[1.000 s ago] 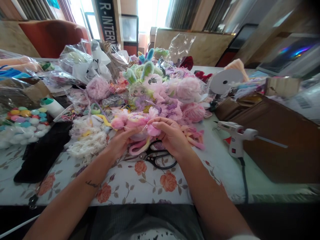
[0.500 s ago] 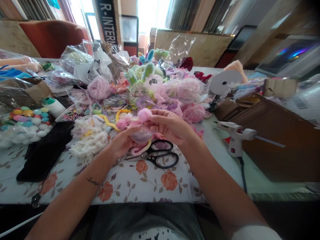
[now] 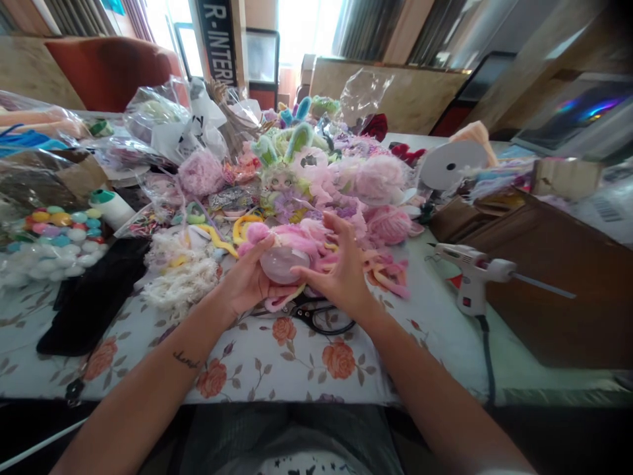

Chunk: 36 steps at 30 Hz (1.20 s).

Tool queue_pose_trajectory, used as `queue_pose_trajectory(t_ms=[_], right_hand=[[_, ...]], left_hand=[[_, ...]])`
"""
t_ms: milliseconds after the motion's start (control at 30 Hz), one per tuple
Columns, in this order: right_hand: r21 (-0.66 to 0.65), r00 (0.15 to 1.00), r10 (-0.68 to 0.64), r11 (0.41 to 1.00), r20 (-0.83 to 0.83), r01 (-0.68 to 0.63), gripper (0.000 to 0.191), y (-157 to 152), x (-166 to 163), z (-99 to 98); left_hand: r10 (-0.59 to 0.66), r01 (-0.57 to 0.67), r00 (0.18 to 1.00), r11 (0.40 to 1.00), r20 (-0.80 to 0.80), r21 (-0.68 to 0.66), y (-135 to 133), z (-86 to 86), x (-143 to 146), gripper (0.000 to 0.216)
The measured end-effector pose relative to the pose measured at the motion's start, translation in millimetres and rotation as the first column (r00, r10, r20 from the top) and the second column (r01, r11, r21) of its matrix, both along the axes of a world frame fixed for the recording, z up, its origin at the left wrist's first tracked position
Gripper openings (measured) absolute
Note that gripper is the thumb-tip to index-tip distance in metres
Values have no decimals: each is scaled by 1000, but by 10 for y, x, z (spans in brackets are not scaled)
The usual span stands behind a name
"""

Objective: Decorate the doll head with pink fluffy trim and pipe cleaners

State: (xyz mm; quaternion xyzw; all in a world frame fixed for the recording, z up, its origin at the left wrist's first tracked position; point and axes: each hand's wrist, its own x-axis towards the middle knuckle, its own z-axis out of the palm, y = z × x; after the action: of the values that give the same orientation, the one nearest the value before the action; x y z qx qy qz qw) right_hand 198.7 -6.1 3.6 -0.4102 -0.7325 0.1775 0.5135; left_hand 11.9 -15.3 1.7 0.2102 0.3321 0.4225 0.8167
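My left hand (image 3: 248, 280) grips a translucent round dome-like piece (image 3: 285, 265), its thumb on the upper left edge. A pink pompom (image 3: 257, 232) and fluffy pink trim sit along the piece's top. My right hand (image 3: 339, 267) has its thumb and fingers spread apart. Its thumb tip is at the right side of the clear piece, and the fingers rise in front of pink yarn. Below both hands lie black-handled scissors (image 3: 324, 320), partly covered. Pink and yellow fuzzy strands (image 3: 388, 274) lie right of my right hand.
A white glue gun (image 3: 467, 274) stands at the right by a brown cardboard box (image 3: 554, 290). Cream yarn (image 3: 180, 280), a black pouch-like item (image 3: 93, 297) and bagged coloured pompoms (image 3: 59, 241) lie left. A doll (image 3: 279, 181) and yarn are heaped behind.
My right hand has let go of the pink pompom, moved right and spread its fingers. The clear piece now shows more fully in my left hand. The view has shifted slightly.
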Motion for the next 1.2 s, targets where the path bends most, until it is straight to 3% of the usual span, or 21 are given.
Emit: queue_pose_trajectory(t_ms=[67,200,333,433,500,600,667,700,800,867,933,1000,1100,1200], right_hand=[[-124,996,58,991,64,-50,107,-20,7,-82],[-320,995,102,943,10,-93,116,-70,-16,-143],[-332,990,117,934,-77,-136,116,-109,4,-125],[-298,989,101,946,-104,-128,115,-113,47,-118],[-310,987,88,942,-132,-126,114,-101,71,-122],[-421,980,67,896,-189,-143,112,-73,85,-131],[-483,980,62,863,-191,-149,111,-60,81,-131],[-492,981,68,857,-180,-150,109,-58,77,-127],[-463,983,118,870,-142,-171,103,-69,65,-106],[-442,974,177,870,-139,-221,97,-83,64,-91],[-446,962,242,852,-129,-274,96,-92,75,-78],[-467,952,293,832,-90,-301,99,-90,99,-64],[-488,945,327,829,26,-273,103,-74,154,-39],[-481,935,337,841,109,-247,101,-58,204,-18]], left_hand=[[-24,24,1000,1000,-12,20,-10,-4,12,37],[-74,84,991,992,-107,93,-49,-6,49,43],[-74,139,945,972,-318,189,-66,-35,68,61],[19,143,874,945,-486,294,-45,-73,57,67],[148,134,776,911,-613,390,-29,-87,34,66],[447,126,493,812,-747,569,-32,-66,-11,56],[638,93,331,711,-695,697,-53,-24,-25,41],[706,63,302,656,-641,752,-67,0,-23,33],[775,34,392,526,-496,850,-110,61,16,16],[750,101,474,474,-461,875,-132,82,47,13],[727,156,504,455,-466,877,-143,85,60,13],[709,130,512,494,-484,860,-142,79,51,16],[652,43,548,604,-524,796,-123,70,18,20],[608,60,577,634,-546,771,-106,81,-4,17]])
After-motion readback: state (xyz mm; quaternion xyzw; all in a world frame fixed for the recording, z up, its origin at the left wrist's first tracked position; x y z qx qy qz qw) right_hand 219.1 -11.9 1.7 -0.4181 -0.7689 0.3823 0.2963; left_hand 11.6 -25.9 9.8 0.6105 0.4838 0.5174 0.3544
